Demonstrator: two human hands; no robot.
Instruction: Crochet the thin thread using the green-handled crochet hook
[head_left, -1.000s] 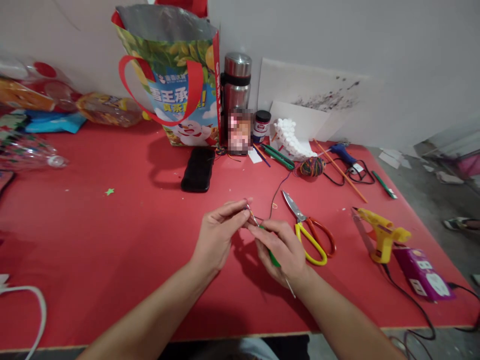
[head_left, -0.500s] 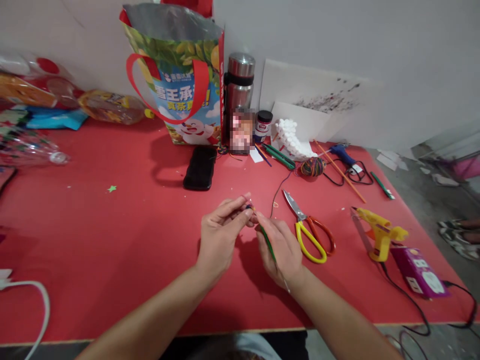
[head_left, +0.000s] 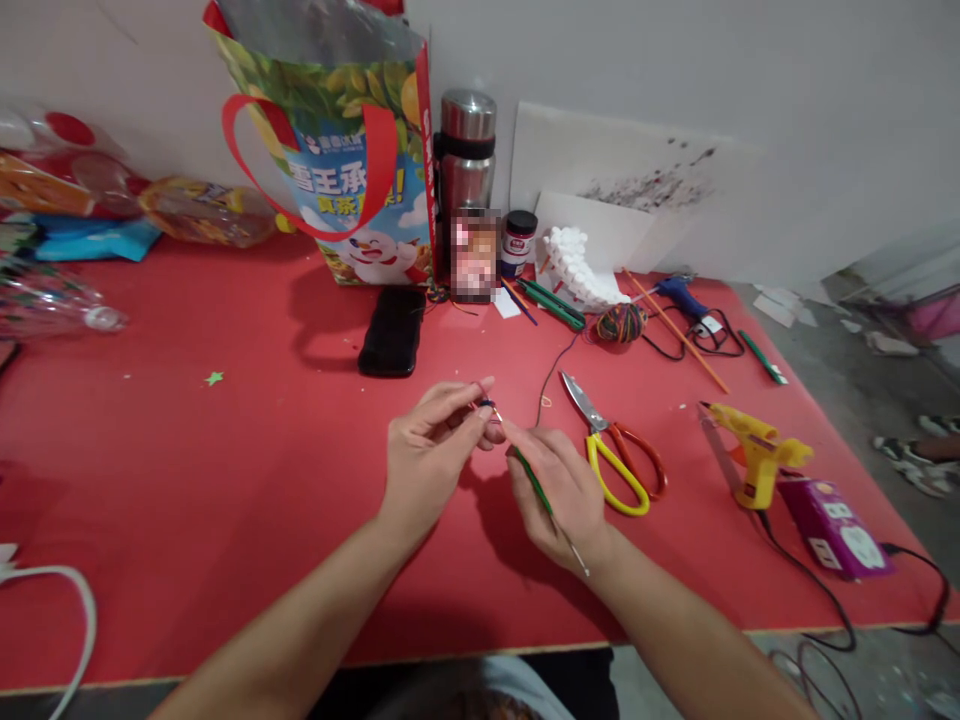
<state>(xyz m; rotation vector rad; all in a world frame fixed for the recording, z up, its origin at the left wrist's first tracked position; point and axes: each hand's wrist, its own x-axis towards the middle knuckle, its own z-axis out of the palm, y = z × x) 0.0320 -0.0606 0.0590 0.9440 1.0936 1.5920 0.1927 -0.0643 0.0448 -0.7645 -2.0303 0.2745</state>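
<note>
Between the thumb and fingers of my left hand (head_left: 431, 450) is a small dark piece of yarn work (head_left: 487, 404). My right hand (head_left: 559, 495) grips a green-handled crochet hook (head_left: 534, 478) like a pen. The hook's front end meets the yarn work, and its thin metal back end sticks out past my wrist. A dark strand of yarn (head_left: 553, 385) runs from near my right hand to a multicoloured yarn ball (head_left: 621, 323). Just right of my right hand lie scissors (head_left: 616, 465) with one yellow and one red handle, blades parted.
A black phone (head_left: 392, 332) lies before a printed bag (head_left: 337, 170) and a steel flask (head_left: 468, 150). At right are a yellow glue gun (head_left: 759, 450), a purple box (head_left: 836, 527) and cables. A green cutter (head_left: 553, 304) lies at the back; bottles (head_left: 210, 212) lie at left.
The crochet hook's tip has drawn slightly back, showing more of its metal shaft beside the yarn work. Both hands keep their grips. The whole view has shifted a little.
</note>
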